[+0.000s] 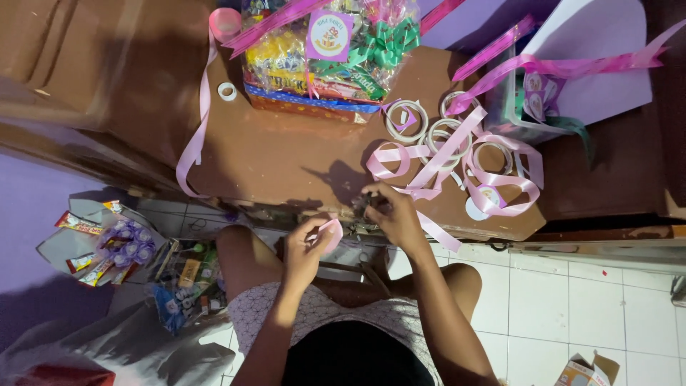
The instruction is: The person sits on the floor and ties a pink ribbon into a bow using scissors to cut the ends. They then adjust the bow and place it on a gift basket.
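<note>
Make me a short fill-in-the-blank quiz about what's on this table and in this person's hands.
1. The left hand pinches a small loop of ____ ribbon.
2. The wrapped gift basket on the brown table is tied with a ____ bow.
3. The right hand rests at the table's ____ edge.
4. The snack packets lie on the ____, off the table.

Missing words: pink; green; near; floor

Pale pink ribbon loops (457, 168) lie on the brown table (286, 154); far off, a green bow (382, 44) tops the multicoloured wrapped hamper (300, 64).
</note>
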